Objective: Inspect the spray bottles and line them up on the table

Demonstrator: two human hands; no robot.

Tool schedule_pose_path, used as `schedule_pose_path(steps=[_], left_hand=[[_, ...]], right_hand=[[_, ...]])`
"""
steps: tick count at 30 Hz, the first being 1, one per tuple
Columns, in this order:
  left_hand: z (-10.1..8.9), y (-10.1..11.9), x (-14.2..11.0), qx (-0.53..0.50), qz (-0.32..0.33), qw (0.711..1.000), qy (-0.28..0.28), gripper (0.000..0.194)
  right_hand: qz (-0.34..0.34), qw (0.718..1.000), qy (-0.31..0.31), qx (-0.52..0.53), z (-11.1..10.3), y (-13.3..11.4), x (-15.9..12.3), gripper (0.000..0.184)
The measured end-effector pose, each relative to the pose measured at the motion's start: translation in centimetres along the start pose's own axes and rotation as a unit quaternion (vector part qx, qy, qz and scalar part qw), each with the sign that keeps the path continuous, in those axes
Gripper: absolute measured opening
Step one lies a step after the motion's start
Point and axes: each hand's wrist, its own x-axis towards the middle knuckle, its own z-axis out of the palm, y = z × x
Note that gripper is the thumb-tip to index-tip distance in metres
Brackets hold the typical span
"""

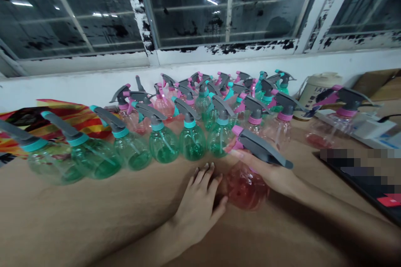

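Observation:
My right hand [266, 171] is wrapped round a pink spray bottle [246, 187] with a grey trigger head [263, 148], which stands on the brown table [94, 221]. The fingers close about its neck under the trigger. My left hand [199, 202] lies flat on the table just left of the bottle, fingers stretched out and nearly touching its base. It holds nothing. Right behind both hands stands a row of green spray bottles [163, 142] with teal collars.
Several more green and pink spray bottles [219, 91] crowd the table back to the white wall under the windows. A lone pink bottle [338, 117] stands at right near a white box [372, 127]. A red and yellow cloth [62, 119] lies at left.

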Motion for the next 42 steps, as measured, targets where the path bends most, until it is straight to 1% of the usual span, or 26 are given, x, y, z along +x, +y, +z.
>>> schedule_pose_path(steps=[4,9,14,16,19,22,24,27,29,31,33,36,39,40,41,42], left_hand=[[0.0,0.0,0.0,0.000,0.004,1.000,-0.001,0.039],[0.0,0.0,0.2,0.007,0.003,1.000,-0.012,0.041],[-0.1,0.0,0.2,0.000,0.004,1.000,-0.009,0.041],[0.0,0.0,0.2,-0.003,0.001,1.000,-0.009,0.041],[0.1,0.0,0.1,-0.005,0.002,1.000,-0.005,0.041],[0.2,0.0,0.0,-0.003,0.004,1.000,0.005,0.040],[0.3,-0.1,0.0,-0.003,0.003,1.000,0.012,0.039],[0.3,-0.1,0.0,-0.004,0.007,1.000,0.014,0.039],[0.3,-0.1,0.0,0.000,0.009,1.000,0.012,0.038],[0.2,-0.2,0.0,0.003,0.011,1.000,0.017,0.038],[0.2,-0.2,0.0,0.005,0.015,1.000,0.027,0.037],[0.2,-0.3,0.0,0.007,0.021,0.999,0.031,0.037],[0.3,-0.5,0.0,0.009,0.022,0.999,0.036,0.036],[0.3,-0.6,0.0,0.010,0.023,0.999,0.039,0.036],[0.3,-0.6,0.0,0.010,0.024,0.999,0.041,0.036],[0.3,-0.7,0.1,0.010,0.026,0.999,0.043,0.036]], right_hand=[[0.019,1.000,0.008,-0.014,0.0,0.2,0.0,0.020],[0.046,0.998,0.025,-0.030,0.0,-0.1,0.0,0.026],[0.031,0.999,0.013,-0.014,0.0,-0.2,-0.1,0.022],[0.031,0.999,0.004,-0.013,-0.1,-0.1,-0.3,0.024],[0.031,0.999,0.001,-0.008,-0.4,0.1,-0.5,0.044],[0.009,1.000,0.010,0.003,-0.8,0.8,-0.9,0.061],[0.004,1.000,0.008,-0.024,-1.0,1.4,-1.4,0.058],[0.002,0.998,0.019,-0.068,-1.3,1.8,-2.3,0.041],[-0.006,0.997,0.027,-0.077,-1.5,1.7,-3.0,0.031],[-0.008,0.995,0.033,-0.095,-1.8,1.2,-3.6,0.025],[-0.005,0.991,0.041,-0.124,-2.4,0.7,-4.0,0.026],[0.002,0.988,0.049,-0.148,-3.8,0.3,-4.5,0.038],[0.015,0.985,0.062,-0.163,-6.3,1.0,-5.0,0.043],[0.012,0.982,0.080,-0.171,-7.3,1.4,-5.2,0.043],[0.021,0.979,0.093,-0.180,-8.4,1.8,-5.3,0.040],[0.050,0.974,0.091,-0.199,-9.6,2.2,-5.5,0.036]])
